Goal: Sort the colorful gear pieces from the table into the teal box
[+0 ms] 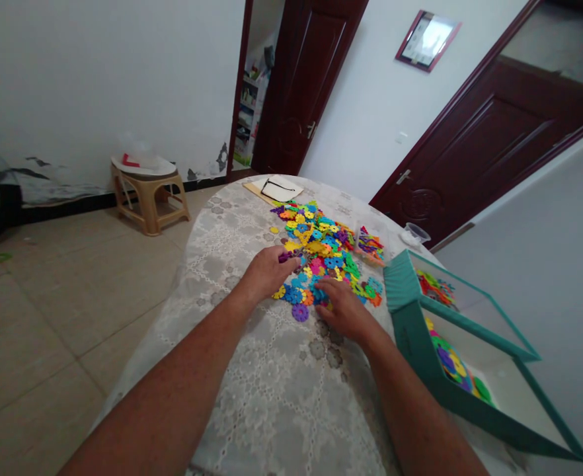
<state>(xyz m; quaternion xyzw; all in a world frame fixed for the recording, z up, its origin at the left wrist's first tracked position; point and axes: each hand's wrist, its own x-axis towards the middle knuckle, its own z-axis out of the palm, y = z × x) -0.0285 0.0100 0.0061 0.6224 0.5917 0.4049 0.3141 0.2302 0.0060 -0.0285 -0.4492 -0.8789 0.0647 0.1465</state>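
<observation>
A heap of colourful plastic snowflake discs lies on the lace-covered table in front of me. My left hand is at the heap's left side, its thumb and fingers closed around purple snowflake discs. How many it holds I cannot make out. At the near right edge, my right hand rests over the discs with fingers curved and apart from the thumb. Its fingertips touch blue discs. A single purple disc lies flat on the cloth between my hands.
Right of the heap stands an open green box with colourful pieces inside. A clear container of small sticks and a clear plastic bowl sit farther back. Glasses lie on paper at the table's far edge. A tan stool stands left.
</observation>
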